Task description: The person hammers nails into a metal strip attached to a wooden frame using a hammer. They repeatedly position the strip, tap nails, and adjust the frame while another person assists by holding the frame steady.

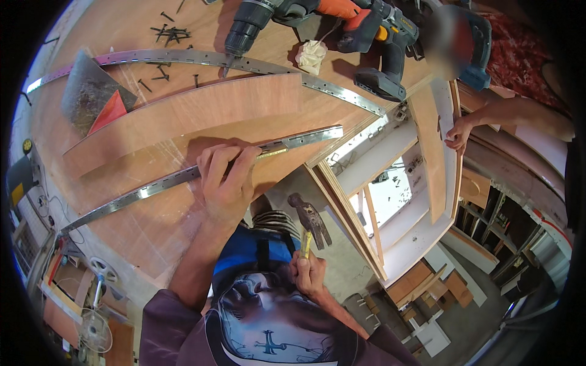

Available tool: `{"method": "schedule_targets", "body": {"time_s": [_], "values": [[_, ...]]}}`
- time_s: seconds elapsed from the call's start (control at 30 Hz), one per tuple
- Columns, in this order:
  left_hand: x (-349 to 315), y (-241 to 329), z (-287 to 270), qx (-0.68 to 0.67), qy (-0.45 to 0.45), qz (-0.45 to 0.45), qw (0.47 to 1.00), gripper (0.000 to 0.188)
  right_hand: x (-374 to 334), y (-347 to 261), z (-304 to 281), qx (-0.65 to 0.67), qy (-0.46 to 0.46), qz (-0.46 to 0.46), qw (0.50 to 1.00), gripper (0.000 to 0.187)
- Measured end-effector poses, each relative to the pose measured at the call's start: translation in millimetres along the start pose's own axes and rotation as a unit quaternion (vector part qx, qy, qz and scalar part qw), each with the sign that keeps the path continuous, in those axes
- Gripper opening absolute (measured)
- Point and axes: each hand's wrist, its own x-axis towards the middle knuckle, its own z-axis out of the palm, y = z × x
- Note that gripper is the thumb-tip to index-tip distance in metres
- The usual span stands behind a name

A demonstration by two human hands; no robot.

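My left hand (227, 177) presses down on a long, shiny perforated metal rail (152, 189) lying on the plywood panel (155, 238). Its fingers are closed round the rail near its right part, beside a thin yellowish stick (272, 153); whether they grip that too is hidden. Low in front of my body, my right hand (310, 272) is wrapped round the yellow handle of a claw hammer (310, 221), whose head points up. Beyond the rail lies a wooden strip (189, 119).
A second perforated rail (183, 57), scattered black screws (173, 33) and a grey scraper-like piece with red (94, 94) lie farther back. Cordless drills (390, 52) crowd the far edge. At right, a co-worker's hand (458, 134) holds a white-lined wooden frame (403, 244).
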Motion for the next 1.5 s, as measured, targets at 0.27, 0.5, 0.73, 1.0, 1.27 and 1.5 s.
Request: {"method": "schedule_targets", "body": {"time_s": [0.27, 0.5, 0.73, 1.0, 1.27, 1.5], "values": [[3.1, 2.8, 5.9, 0.001, -0.001, -0.006, 1.0, 0.034, 4.7, -13.2, 8.5, 0.021, 0.003, 0.02, 1.0, 0.06], [4.4, 5.4, 4.7, -0.006, -0.018, -0.012, 1.0, 0.037, 31.1, -54.0, 5.5, 0.038, 0.009, -0.009, 0.999, 0.051], [6.4, 5.3, 3.9, 0.003, -0.009, 0.0, 1.0, 0.038, 42.5, -135.6, -31.8, 0.005, 0.075, -0.286, 0.955, 0.061], [4.7, 5.1, 1.6, -0.01, -0.034, -0.01, 0.999, 0.037, 40.9, -44.3, 15.7, -0.048, 0.02, -0.023, 0.998, 0.049], [0.0, -12.7, -34.2, 0.048, -0.013, -0.005, 0.999, 0.034, -0.8, 4.4, -6.4, -0.052, -0.012, -0.044, 0.998, 0.047], [3.4, -0.3, -8.8, 0.041, -0.051, -0.02, 0.998, 0.032, 6.0, 1.7, -14.0, -0.061, -0.006, -0.059, 0.996, 0.049]]}}
